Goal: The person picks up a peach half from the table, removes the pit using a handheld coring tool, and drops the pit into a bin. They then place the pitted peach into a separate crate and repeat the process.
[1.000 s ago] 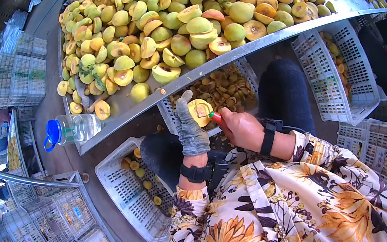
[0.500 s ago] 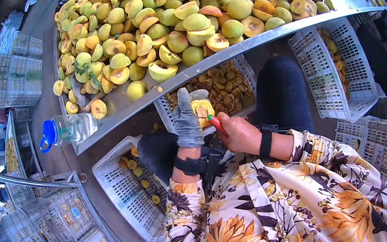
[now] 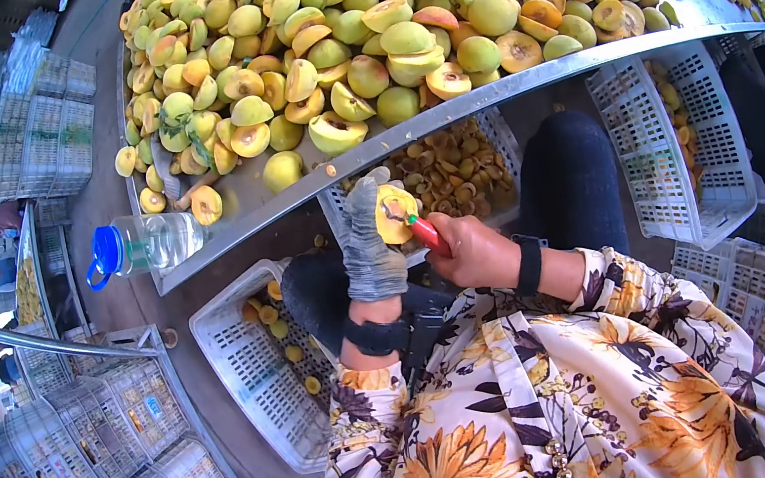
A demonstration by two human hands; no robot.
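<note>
In a grey knitted glove, my left hand [image 3: 370,246] holds a halved yellow peach [image 3: 395,209], cut face turned toward my right. My bare right hand [image 3: 477,254] is wrapped round the red handle of a small pitting knife [image 3: 428,235] with a green collar. The tool's tip meets the middle of the cut face, where the flesh looks brownish; the blade itself is mostly hidden. Both hands are above my lap, just in front of the metal table's edge [image 3: 462,106]. Below and beyond them stands a white crate with peach pieces [image 3: 457,172].
Halved peaches [image 3: 352,44] are heaped across the table. A clear water bottle with a blue lid [image 3: 149,246] lies at its left corner. White crates [image 3: 264,378] stand left and right [image 3: 679,152] of my knees. Stacked crates [image 3: 105,443] and a metal rail [image 3: 68,339] are farther left.
My left fingers have curled more closely round the peach half, and its cut face has turned slightly. The right hand keeps the knife at the fruit. The whole view has shifted a little.
</note>
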